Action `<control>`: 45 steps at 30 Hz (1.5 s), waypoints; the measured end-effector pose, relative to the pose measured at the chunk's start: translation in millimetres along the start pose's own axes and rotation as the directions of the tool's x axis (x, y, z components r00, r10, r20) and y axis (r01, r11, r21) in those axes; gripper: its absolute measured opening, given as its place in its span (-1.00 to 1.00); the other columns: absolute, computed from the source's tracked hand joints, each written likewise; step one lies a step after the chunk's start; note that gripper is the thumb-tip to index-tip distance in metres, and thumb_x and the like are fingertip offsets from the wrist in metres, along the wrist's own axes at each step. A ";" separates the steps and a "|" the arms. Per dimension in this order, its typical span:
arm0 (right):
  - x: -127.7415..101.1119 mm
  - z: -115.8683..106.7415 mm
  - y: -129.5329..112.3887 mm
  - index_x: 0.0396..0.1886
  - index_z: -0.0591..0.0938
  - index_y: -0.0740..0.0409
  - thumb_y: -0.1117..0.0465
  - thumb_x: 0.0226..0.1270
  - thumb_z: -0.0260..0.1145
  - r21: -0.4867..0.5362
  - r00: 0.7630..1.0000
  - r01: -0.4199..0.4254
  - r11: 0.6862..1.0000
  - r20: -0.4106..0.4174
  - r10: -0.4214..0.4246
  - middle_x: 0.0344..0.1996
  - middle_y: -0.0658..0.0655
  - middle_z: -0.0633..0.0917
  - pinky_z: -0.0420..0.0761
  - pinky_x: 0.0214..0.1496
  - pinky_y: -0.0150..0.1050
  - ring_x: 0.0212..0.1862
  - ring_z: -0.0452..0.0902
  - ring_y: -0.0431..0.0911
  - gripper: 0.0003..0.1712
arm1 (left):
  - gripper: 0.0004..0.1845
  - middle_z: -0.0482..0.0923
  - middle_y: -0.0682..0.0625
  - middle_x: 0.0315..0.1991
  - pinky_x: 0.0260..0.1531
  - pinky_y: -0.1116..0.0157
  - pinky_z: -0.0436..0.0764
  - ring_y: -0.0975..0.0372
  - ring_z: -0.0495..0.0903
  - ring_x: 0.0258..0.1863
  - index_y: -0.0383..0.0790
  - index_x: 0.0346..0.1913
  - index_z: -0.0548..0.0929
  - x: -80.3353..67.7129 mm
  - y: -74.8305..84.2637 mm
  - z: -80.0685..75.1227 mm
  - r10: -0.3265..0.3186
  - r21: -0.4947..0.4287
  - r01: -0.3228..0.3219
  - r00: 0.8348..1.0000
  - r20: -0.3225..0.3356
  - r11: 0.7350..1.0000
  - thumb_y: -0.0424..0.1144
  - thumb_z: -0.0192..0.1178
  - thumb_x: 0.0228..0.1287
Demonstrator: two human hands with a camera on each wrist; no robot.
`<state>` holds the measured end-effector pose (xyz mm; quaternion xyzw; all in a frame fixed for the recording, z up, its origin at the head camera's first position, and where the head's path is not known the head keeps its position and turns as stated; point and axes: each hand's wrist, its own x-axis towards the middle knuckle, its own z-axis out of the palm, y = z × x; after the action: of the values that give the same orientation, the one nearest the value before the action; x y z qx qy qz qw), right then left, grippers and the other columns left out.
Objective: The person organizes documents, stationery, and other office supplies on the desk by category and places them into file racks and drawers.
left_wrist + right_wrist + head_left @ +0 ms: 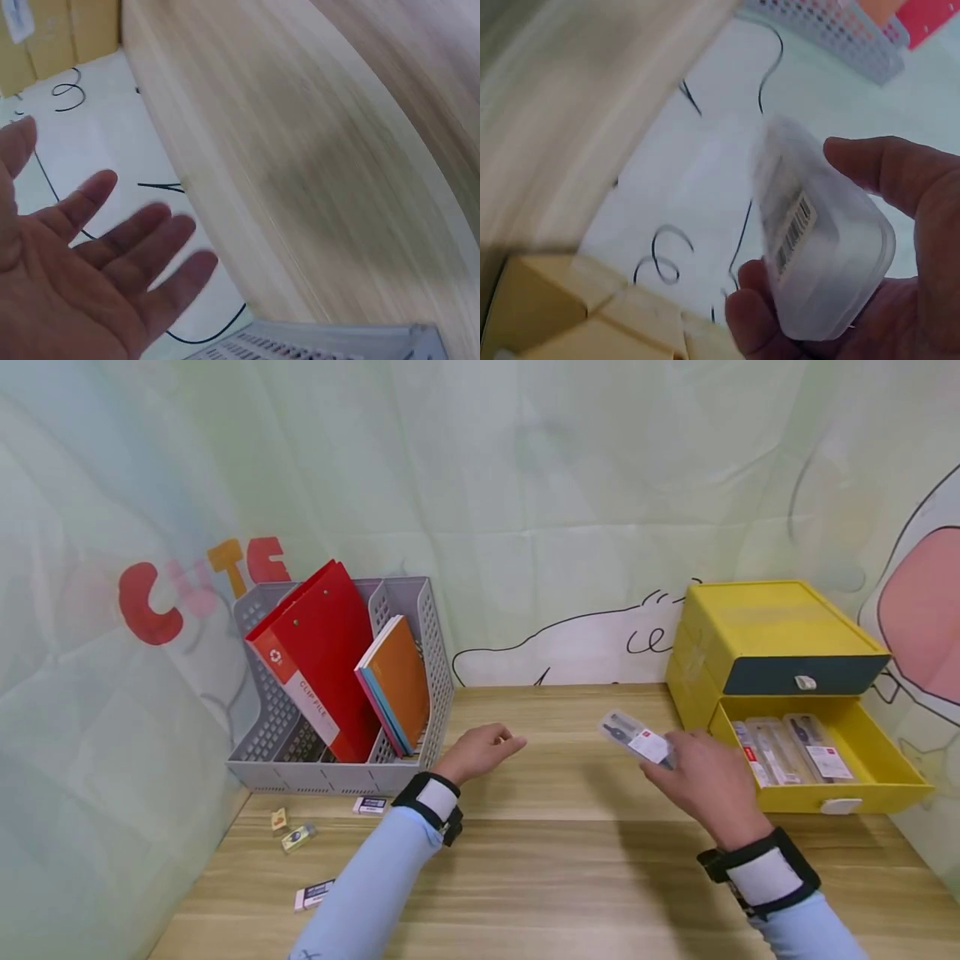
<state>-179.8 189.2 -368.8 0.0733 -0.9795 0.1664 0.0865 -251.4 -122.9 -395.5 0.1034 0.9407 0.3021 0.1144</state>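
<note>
Right hand (pixel 708 785) pinches a clear plastic case (pixel 636 739) by its near end, thumb on one face and fingers under, so most of the case sticks out past the grip, up off the table (pixel 570 877); likely held that way to keep the label visible; the open yellow drawer (pixel 825 789) sits just right of the grip, similar cases (pixel 791 750) lying flat inside. Case: translucent, rounded corners, dark tool inside, white-and-red label, barcode sticker (pixel 793 232). Left hand (pixel 480 752) hovers empty, fingers relaxed, beside the grey file rack (pixel 277 752).
</note>
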 end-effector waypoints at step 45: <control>-8.9 -52.5 155.3 -0.15 0.42 0.75 0.17 0.32 0.27 -0.239 0.764 -0.640 0.730 -0.097 0.638 -0.27 0.57 0.35 0.35 0.06 0.25 -0.15 0.23 0.36 -0.43 | -0.45 0.53 -0.20 0.19 0.24 0.06 0.44 0.02 0.50 0.19 -0.28 0.27 0.53 0.2 -18.5 14.0 0.004 0.236 -0.004 1.000 -0.002 0.972 0.05 0.16 0.43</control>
<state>-190.2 353.0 -370.4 -0.2804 -0.9574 0.0577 0.0370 -250.0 -130.0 -417.5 0.1177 0.9698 0.1888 0.0997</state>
